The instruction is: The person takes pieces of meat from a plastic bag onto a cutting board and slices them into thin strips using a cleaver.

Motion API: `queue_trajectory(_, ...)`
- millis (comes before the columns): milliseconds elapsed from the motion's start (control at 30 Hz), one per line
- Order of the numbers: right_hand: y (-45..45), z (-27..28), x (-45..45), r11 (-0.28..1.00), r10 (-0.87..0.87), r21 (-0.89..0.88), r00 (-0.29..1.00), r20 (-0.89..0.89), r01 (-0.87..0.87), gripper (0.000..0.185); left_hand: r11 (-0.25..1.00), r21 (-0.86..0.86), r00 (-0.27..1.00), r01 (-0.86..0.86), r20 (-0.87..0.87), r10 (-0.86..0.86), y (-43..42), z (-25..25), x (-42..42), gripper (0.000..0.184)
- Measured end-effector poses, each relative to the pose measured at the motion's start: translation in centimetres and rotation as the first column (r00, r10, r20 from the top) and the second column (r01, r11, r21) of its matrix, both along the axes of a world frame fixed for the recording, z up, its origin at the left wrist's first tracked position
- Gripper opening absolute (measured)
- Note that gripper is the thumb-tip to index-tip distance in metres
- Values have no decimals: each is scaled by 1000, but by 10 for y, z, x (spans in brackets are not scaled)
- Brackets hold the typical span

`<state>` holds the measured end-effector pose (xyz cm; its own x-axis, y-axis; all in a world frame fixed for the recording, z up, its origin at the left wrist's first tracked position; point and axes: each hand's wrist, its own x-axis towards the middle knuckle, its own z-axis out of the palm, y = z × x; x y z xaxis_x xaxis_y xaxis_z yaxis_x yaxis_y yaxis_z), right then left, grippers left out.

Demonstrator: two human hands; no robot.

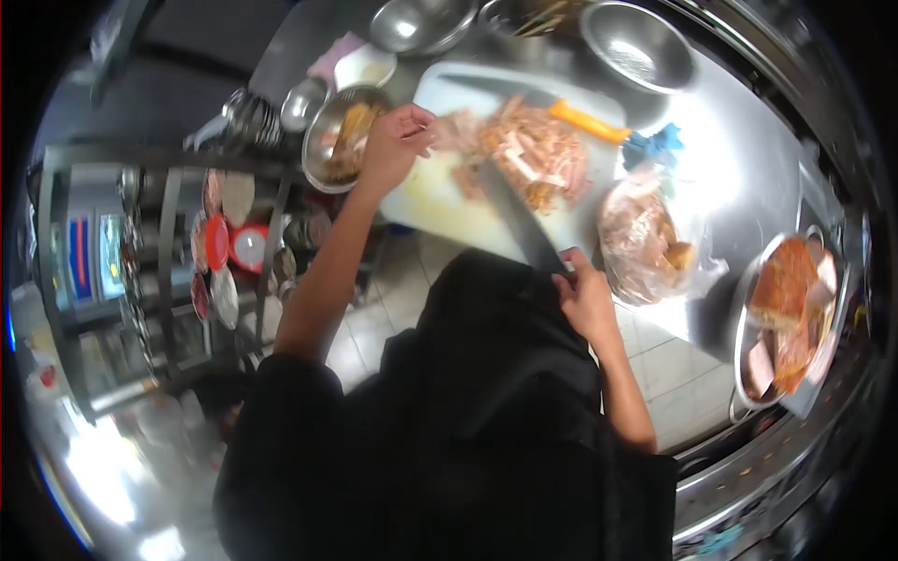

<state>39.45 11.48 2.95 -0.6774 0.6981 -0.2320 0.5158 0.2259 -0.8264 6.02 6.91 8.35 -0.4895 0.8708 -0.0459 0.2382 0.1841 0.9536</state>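
My right hand [587, 297] is closed round the handle of a kitchen knife [520, 220], whose broad blade slants up and left over a white cutting board [421, 201]. The blade's tip reaches a heap of chopped cooked meat [538, 150] on the board. My left hand [398, 142] is at the board's left edge with its fingers curled together; whether a scrap is pinched in them I cannot make out. Just right of those fingertips lies a blurred pale slice of meat [458, 131]. Under and left of that hand stands a metal bowl [316, 168] with meat pieces in it.
A second knife with a yellow handle [589, 120] lies along the board's far side, beside a crumpled blue cloth or glove [655, 145]. A plastic bag of meat [641, 234] sits to the right. Farther right is a metal tray [744, 351] with large roasted meat pieces. Metal bowls [639, 47] stand behind.
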Motion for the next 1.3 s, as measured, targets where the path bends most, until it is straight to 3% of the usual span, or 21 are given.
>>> queue_trajectory(33,3,9,-4,990,-2,-139,998,58,10,25,985,62,984,-159,-77,163,-17,-31,2,10)
queue_trajectory(67,2,10,-8,990,49,-134,995,89,-37,25,976,61,976,-211,-46,214,-32,-62,5,10)
queue_trajectory(133,-5,7,-11,981,-61,-191,995,-82,45,24,961,241,913,-138,-346,218,-57,-104,20,10)
queue_trajectory(167,-6,5,-13,989,-34,-147,998,-47,26,24,977,183,871,-107,-457,181,-71,-114,26,12)
queue_trajectory(200,-9,11,-18,990,-7,-144,1000,-15,5,24,974,181,880,-139,-428,205,-82,-121,30,12)
queue_trajectory(267,-16,30,-33,987,67,144,997,39,-72,26,987,144,776,-69,-615,143,-101,-134,35,25)
queue_trajectory(333,-26,44,-44,965,105,228,989,105,-127,27,985,147,808,-84,-569,154,-113,-129,36,30)
queue_trajectory(400,-39,55,-57,936,51,348,998,28,-58,25,972,170,895,-163,-389,218,-120,-133,32,28)
queue_trajectory(467,-46,43,-65,898,70,434,998,2,-64,25,961,231,881,-150,-409,236,-118,-141,23,25)
queue_trajectory(533,-49,28,-72,893,103,404,963,248,-199,24,969,239,874,-70,-454,175,-115,-144,19,20)
queue_trajectory(600,-42,19,-86,841,230,294,791,566,-455,16,964,258,879,-57,-446,171,-111,-147,17,18)
queue_trajectory(733,-40,53,-90,840,150,385,845,514,-383,18,952,302,868,-46,-459,187,-105,-154,13,14)
queue_trajectory(867,-51,46,-90,878,79,400,903,423,-265,18,950,311,881,-31,-441,173,-105,-154,10,13)
queue_trajectory(900,-46,30,-86,851,169,393,891,421,-348,20,947,320,888,-32,-425,173,-105,-154,10,13)
queue_trajectory(933,-41,22,-86,835,247,302,803,543,-460,21,943,330,895,-33,-411,175,-104,-154,10,13)
queue_trajectory(1100,-52,47,-83,847,139,404,876,462,-347,20,949,315,880,-35,-441,179,-110,-155,14,14)
queue_trajectory(1200,-55,24,-78,864,123,394,889,440,-314,20,942,334,891,-33,-417,179,-104,-155,10,15)
queue_trajectory(1233,-50,21,-81,846,194,316,801,567,-429,22,941,334,902,-47,-392,184,-104,-154,10,15)
queue_trajectory(1300,-49,31,-79,836,180,342,802,569,-430,21,935,352,903,-49,-384,192,-104,-156,13,15)
